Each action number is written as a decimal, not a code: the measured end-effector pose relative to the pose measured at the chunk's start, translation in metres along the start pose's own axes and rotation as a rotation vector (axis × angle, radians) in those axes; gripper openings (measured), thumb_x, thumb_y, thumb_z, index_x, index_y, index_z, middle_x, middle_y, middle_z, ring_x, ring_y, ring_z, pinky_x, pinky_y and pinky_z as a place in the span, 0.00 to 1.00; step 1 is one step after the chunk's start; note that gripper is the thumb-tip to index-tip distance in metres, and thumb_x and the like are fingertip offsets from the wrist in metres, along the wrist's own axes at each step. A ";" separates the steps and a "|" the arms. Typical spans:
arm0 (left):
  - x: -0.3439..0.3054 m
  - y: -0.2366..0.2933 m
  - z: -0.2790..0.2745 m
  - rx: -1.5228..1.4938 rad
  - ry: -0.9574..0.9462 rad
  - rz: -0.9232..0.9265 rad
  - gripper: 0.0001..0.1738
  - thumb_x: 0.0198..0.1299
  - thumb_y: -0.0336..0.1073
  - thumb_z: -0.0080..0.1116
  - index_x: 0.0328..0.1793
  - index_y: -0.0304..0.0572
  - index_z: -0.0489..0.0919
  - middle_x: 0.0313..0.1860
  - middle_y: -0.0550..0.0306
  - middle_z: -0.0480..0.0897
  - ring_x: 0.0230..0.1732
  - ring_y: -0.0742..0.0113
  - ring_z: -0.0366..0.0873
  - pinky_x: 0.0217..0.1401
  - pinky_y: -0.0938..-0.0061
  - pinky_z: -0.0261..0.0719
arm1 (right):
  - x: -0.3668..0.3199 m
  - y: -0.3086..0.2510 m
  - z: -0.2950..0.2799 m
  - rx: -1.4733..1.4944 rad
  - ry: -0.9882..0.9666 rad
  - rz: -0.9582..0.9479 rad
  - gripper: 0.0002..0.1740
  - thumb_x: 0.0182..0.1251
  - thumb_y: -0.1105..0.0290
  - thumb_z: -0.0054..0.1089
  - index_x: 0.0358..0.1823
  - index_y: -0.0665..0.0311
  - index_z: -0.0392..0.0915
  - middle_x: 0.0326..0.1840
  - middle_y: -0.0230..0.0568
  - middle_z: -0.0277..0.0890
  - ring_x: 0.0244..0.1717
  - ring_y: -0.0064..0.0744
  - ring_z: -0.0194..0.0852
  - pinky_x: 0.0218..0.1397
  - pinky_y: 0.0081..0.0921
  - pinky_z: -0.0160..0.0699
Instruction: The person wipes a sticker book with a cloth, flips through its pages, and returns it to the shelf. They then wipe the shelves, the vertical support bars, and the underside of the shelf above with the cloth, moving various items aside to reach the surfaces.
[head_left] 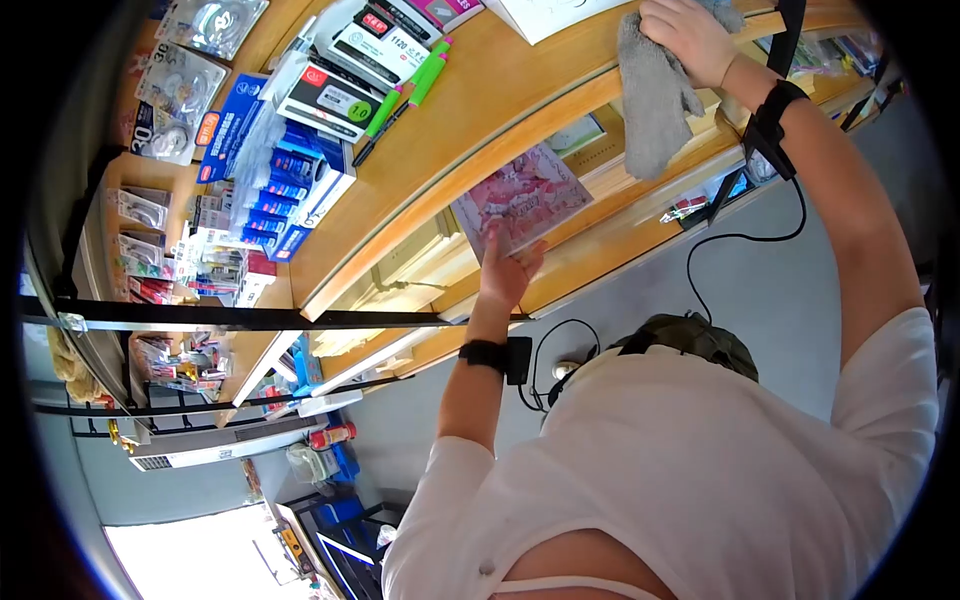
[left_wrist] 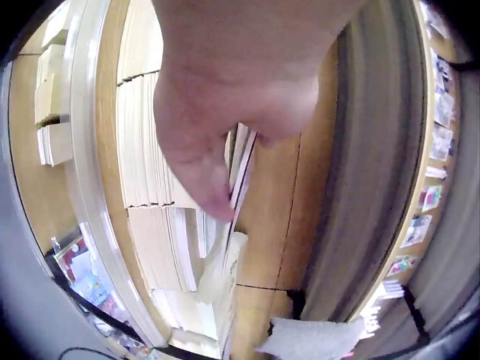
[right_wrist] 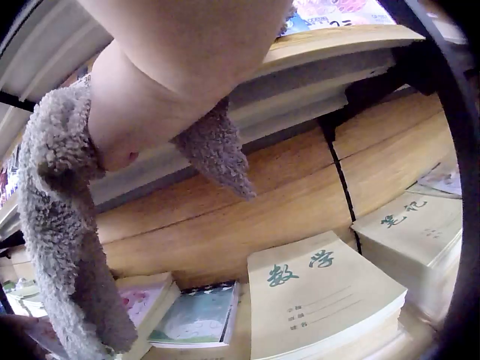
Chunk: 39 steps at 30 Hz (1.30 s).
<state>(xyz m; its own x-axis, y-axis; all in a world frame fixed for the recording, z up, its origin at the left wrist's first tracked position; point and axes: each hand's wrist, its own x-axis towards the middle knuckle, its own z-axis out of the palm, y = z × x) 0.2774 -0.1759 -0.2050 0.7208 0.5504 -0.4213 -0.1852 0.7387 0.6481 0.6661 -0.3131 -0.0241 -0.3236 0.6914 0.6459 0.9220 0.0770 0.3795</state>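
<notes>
A pink picture-covered notebook [head_left: 525, 195] lies on the shelf below the top board. My left hand [head_left: 512, 272] pinches its near edge, thumb on the cover; the left wrist view shows the thumb and fingers on opposite sides of a thin stack edge [left_wrist: 241, 180]. A fluffy grey cloth [head_left: 652, 100] is gripped by my right hand [head_left: 690, 40] at the edge of the top board, and a long end hangs down in front of the lower shelf. Most of the right fingers are hidden by the cloth and the hand itself.
Tan notebooks with green characters [right_wrist: 322, 292] and a teal-covered notebook [right_wrist: 196, 315] sit on the lower shelf. Pen boxes [head_left: 335, 100], green highlighters [head_left: 410, 85] and blue glue-like tubes [head_left: 275, 205] stand on the top board. A black upright post [head_left: 250, 318] crosses the shelving.
</notes>
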 end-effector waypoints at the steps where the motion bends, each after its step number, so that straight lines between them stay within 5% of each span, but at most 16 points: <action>1: 0.017 -0.007 -0.027 0.068 0.050 0.065 0.23 0.63 0.48 0.48 0.59 0.43 0.69 0.46 0.50 0.80 0.48 0.55 0.78 0.49 0.64 0.78 | 0.001 -0.002 -0.003 0.022 0.031 -0.013 0.08 0.45 0.66 0.52 0.25 0.59 0.66 0.29 0.38 0.63 0.36 0.40 0.66 0.35 0.33 0.67; 6: -0.025 -0.007 -0.031 0.142 0.110 0.141 0.18 0.63 0.37 0.48 0.58 0.40 0.69 0.49 0.52 0.78 0.43 0.62 0.77 0.42 0.72 0.75 | 0.000 -0.004 -0.002 0.068 0.034 0.015 0.07 0.46 0.68 0.51 0.27 0.61 0.66 0.32 0.41 0.67 0.38 0.43 0.68 0.39 0.34 0.70; 9: -0.098 -0.010 -0.062 0.116 -0.113 0.139 0.17 0.62 0.34 0.49 0.57 0.39 0.70 0.45 0.56 0.78 0.35 0.70 0.76 0.33 0.80 0.75 | -0.001 -0.002 0.002 0.085 0.028 -0.011 0.09 0.46 0.69 0.52 0.30 0.62 0.67 0.34 0.44 0.68 0.39 0.45 0.70 0.39 0.35 0.72; 14: -0.235 -0.041 -0.070 0.282 0.183 0.198 0.17 0.60 0.37 0.56 0.51 0.34 0.71 0.29 0.53 0.79 0.20 0.66 0.76 0.19 0.75 0.77 | -0.005 -0.003 0.006 0.195 0.127 -0.009 0.15 0.45 0.76 0.53 0.38 0.62 0.66 0.35 0.47 0.69 0.37 0.51 0.70 0.39 0.38 0.71; 18: -0.305 -0.051 -0.049 0.308 0.325 0.359 0.21 0.56 0.36 0.60 0.53 0.36 0.70 0.28 0.56 0.77 0.21 0.67 0.76 0.17 0.75 0.77 | -0.011 -0.007 0.011 0.121 0.179 -0.019 0.23 0.42 0.81 0.54 0.44 0.62 0.65 0.34 0.45 0.69 0.37 0.49 0.70 0.40 0.37 0.71; 20: -0.325 -0.052 -0.057 0.309 0.363 0.475 0.23 0.55 0.36 0.62 0.54 0.37 0.69 0.29 0.57 0.76 0.22 0.66 0.76 0.17 0.74 0.78 | -0.002 -0.008 0.022 0.825 0.018 0.368 0.29 0.40 0.60 0.65 0.48 0.60 0.74 0.40 0.51 0.75 0.44 0.54 0.70 0.51 0.43 0.67; 21: -0.334 -0.055 -0.051 0.271 0.364 0.547 0.25 0.54 0.37 0.63 0.56 0.38 0.68 0.30 0.57 0.75 0.24 0.65 0.77 0.18 0.72 0.78 | 0.002 -0.021 0.001 0.444 0.168 0.050 0.29 0.38 0.59 0.66 0.46 0.60 0.75 0.42 0.51 0.72 0.45 0.55 0.67 0.51 0.44 0.65; 23: -0.353 -0.066 -0.036 0.244 0.335 0.562 0.27 0.55 0.38 0.63 0.57 0.37 0.66 0.36 0.52 0.77 0.29 0.60 0.79 0.19 0.69 0.80 | -0.005 -0.034 0.016 0.590 0.292 0.175 0.27 0.41 0.59 0.65 0.45 0.63 0.74 0.45 0.50 0.69 0.46 0.54 0.65 0.51 0.46 0.63; 34: -0.360 -0.033 0.006 0.370 0.252 0.723 0.22 0.61 0.37 0.55 0.57 0.32 0.65 0.42 0.44 0.78 0.32 0.55 0.81 0.21 0.66 0.81 | 0.025 -0.070 -0.023 0.984 0.427 0.301 0.21 0.56 0.60 0.56 0.45 0.67 0.68 0.46 0.50 0.66 0.49 0.45 0.64 0.57 0.47 0.60; 39: -0.317 0.007 -0.005 0.472 0.103 0.628 0.20 0.63 0.37 0.51 0.55 0.30 0.67 0.39 0.44 0.79 0.28 0.56 0.80 0.26 0.68 0.83 | 0.084 -0.121 -0.045 0.536 0.629 0.330 0.16 0.55 0.68 0.55 0.45 0.65 0.66 0.41 0.46 0.68 0.44 0.42 0.67 0.51 0.41 0.66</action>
<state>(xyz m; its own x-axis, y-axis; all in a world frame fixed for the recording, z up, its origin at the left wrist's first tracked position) 0.0444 -0.3431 -0.0699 0.5054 0.8600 0.0709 -0.2172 0.0473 0.9750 0.5179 -0.2966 0.0146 0.0646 0.2271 0.9717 0.9135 0.3785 -0.1492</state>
